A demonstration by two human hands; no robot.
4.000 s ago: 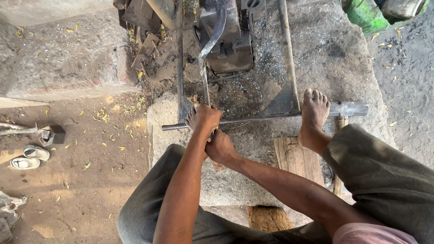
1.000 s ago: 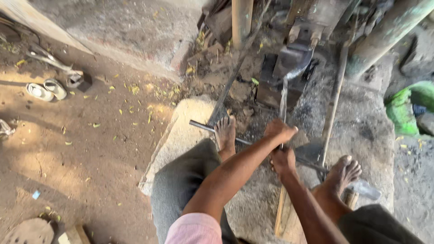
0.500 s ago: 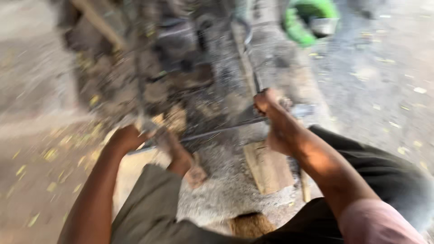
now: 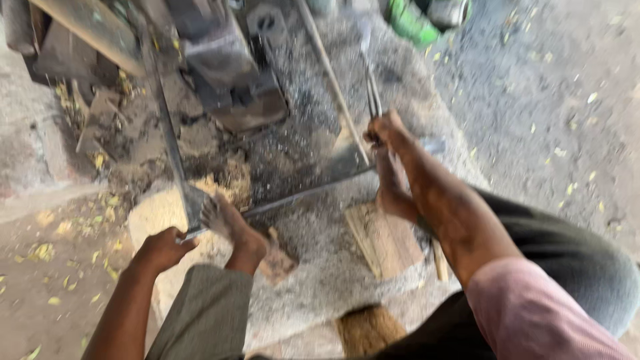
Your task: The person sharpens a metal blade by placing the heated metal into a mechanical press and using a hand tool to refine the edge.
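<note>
Since half a second ago the view has steadied, and the left hand [image 4: 162,248] has dropped to the near end of the flat steel bar [image 4: 172,150], beside the left foot [image 4: 230,230]. Its grip is too blurred to tell. The right hand [image 4: 385,130] is clenched on the thin tongs [image 4: 372,97], upright over the filing-strewn stone slab [image 4: 313,267]. Bar work looks underway, not finished.

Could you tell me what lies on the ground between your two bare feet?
In the head view, a long metal bar spans from the left foot to the right foot, over grey stone.
</note>
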